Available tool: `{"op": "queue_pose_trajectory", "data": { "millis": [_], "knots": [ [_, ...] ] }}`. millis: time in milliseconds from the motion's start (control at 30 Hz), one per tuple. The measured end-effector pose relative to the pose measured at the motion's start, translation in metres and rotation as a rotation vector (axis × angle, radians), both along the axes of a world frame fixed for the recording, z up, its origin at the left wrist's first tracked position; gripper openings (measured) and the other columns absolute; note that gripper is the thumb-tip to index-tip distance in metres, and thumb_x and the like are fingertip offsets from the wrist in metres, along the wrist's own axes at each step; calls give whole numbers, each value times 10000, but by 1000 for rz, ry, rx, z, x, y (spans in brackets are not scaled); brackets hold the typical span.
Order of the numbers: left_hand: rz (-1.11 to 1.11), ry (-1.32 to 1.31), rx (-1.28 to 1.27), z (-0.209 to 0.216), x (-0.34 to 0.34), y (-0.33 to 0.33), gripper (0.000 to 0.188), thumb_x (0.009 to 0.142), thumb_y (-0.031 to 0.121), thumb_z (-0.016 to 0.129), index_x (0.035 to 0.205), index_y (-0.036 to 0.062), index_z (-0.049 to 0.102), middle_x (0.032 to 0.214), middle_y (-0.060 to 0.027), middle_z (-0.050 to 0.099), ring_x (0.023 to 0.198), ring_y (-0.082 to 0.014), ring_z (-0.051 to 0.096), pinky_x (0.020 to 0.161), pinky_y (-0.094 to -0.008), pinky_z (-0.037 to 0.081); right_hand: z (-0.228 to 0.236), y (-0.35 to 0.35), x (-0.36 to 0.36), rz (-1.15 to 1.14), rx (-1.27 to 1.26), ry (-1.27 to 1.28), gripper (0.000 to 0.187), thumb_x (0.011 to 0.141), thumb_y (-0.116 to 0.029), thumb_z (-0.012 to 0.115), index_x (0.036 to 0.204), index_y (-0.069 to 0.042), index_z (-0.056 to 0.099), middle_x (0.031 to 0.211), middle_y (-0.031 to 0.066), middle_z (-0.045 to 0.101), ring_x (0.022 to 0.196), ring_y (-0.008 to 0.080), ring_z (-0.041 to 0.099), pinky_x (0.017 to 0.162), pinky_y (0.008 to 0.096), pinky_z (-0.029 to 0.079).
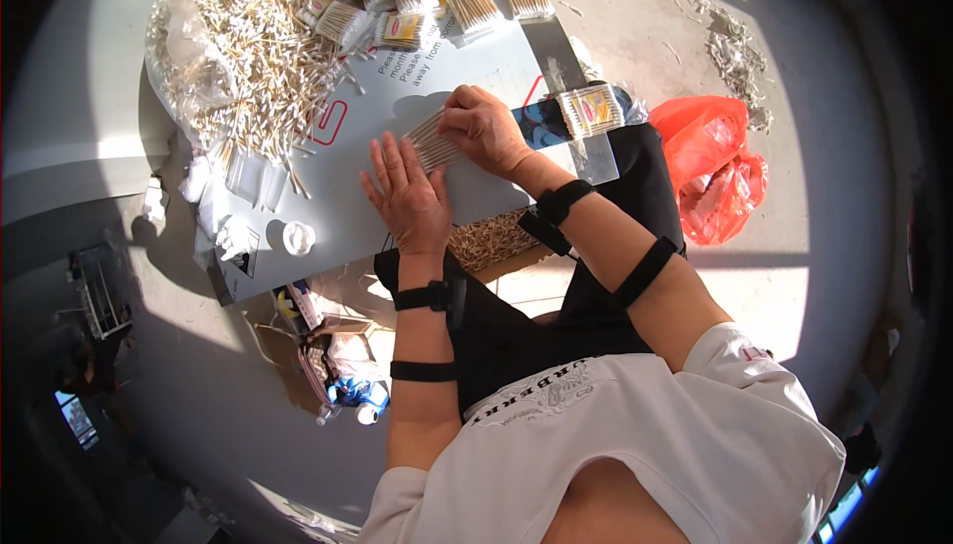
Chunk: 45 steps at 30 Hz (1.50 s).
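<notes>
A row of cotton swabs (431, 143) lies side by side on the grey board (347, 197), between my two hands. My left hand (412, 197) rests at the near left side of this row, fingers stretched out and apart. Curled in at the row's right end, my right hand (484, 132) has its fingers pinched together on the swabs; its fingertips are partly hidden. A filled clear packet of swabs (592, 110) with a yellow label lies to the right, by my right thigh. Several more filled packets (402, 30) are piled at the far edge.
A large heap of loose swabs (268, 38) covers the far left of the board. Near it are empty clear sleeves (256, 179) and a small white round container (298, 237). A red plastic bag (710, 167) sits at right. Below the board stands a box of swabs (491, 244).
</notes>
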State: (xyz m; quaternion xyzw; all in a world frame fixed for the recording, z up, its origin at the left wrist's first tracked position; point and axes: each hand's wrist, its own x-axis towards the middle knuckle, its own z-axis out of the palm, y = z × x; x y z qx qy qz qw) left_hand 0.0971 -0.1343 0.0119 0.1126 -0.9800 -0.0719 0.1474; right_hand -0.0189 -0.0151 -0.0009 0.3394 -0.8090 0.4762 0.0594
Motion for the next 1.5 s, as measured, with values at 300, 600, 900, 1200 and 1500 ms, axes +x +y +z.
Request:
{"op": "queue_pose_trajectory", "data": {
  "millis": [300,600,900,1200,1500],
  "knots": [
    [-28,-140,-120,5,0,0,545,893,304,575,1330,-6,477,1509,-125,310,1435,-301,191,1105,-588,152,-1,0,-1,21,-2,-3,62,697,-93,712,752,-119,701,877,31,578,878,228,578,773,340,504],
    [3,-5,47,-1,-8,-1,594,909,272,555,1400,-8,370,1508,-132,299,1419,-319,213,1112,-554,189,-2,3,0,-6,-119,-136,144,763,-39,681,901,-71,701,967,78,593,918,252,597,806,335,502],
    [-198,12,155,-2,-24,-10,467,909,142,531,1341,-6,437,1370,-134,440,1338,-341,341,1114,-486,241,6,3,-1,67,46,52,403,835,58,529,1222,-46,565,1201,125,583,1152,315,518,987,373,453],
    [-21,482,763,-12,-31,0,426,985,153,414,1363,-44,407,1405,-222,401,1341,-359,345,1107,-432,280,8,0,17,-10,-405,-341,363,909,29,477,1268,-6,517,1280,165,533,1221,320,494,1030,335,394],
    [-17,486,952,-17,-47,17,457,1007,239,381,1366,-42,419,1426,-200,403,1329,-304,375,1102,-384,282,6,-5,30,-57,-436,-419,339,917,31,457,1251,27,516,1286,204,524,1209,313,516,1026,325,393]
  ]
}}
